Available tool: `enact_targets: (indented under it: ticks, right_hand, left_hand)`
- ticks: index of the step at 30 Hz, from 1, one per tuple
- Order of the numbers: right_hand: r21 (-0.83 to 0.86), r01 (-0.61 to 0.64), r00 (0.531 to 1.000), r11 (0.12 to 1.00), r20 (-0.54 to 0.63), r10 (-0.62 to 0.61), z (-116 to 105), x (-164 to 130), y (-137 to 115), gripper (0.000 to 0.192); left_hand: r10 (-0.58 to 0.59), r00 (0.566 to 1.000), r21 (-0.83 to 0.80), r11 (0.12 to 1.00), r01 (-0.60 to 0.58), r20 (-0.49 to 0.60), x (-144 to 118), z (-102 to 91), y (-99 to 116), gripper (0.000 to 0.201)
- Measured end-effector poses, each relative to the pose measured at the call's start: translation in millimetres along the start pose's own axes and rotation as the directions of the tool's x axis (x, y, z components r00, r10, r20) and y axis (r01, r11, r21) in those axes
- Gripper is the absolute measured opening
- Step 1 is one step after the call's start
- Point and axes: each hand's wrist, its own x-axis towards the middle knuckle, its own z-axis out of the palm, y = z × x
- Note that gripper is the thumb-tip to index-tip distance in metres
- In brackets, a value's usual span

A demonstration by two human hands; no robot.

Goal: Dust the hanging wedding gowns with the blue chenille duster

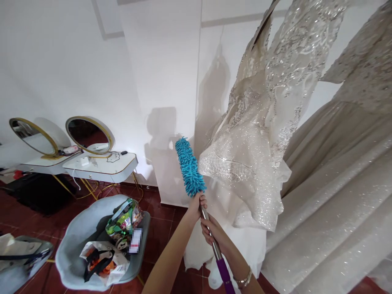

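A duster [190, 169] with a fluffy blue chenille head, metal pole and purple handle runs up through the middle of the view, its head tilted up and to the left. My left hand [196, 205] is closed round the pole just below the blue head. Lower down, my right hand [214, 232] wraps the metal pole above the purple grip. Close to the right of the duster head hangs a sparkling white gown [245, 163] with beaded lace. I cannot tell whether the head touches it.
More gowns [346, 183] hang at right. On the left, two dressing tables [122, 169] carry round mirrors [88, 134]. A light blue shell-shaped chair [72, 241] with bags [104, 261] on it stands on the red tiled floor [159, 228]. Behind is a white wall [162, 53].
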Motion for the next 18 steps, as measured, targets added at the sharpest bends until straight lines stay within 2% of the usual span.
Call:
enact_targets:
  ticks: [4,9,14,18]
  right_hand:
    - [0.018,-0.011,0.999,1.0,-0.033,0.011,-7,-2,6,0.04]
    - [0.049,-0.057,0.995,0.997,-0.078,0.061,-25,2,32,0.042]
    - [0.076,-0.116,0.984,0.99,-0.129,0.125,-41,8,60,0.039]
    - [0.075,-0.17,0.966,0.983,-0.182,0.181,-44,10,78,0.039]
  left_hand:
    - [-0.019,1.0,-0.001,1.0,0.019,-0.004,1,2.9,-8,0.037]
    - [-0.142,0.987,0.017,0.99,0.143,-0.077,6,-4.1,-30,0.035]
    - [-0.193,0.968,-0.018,0.981,0.193,-0.157,11,-19.6,-54,0.038]
    - [-0.211,0.966,0.003,0.977,0.214,-0.149,14,-40.3,-72,0.04]
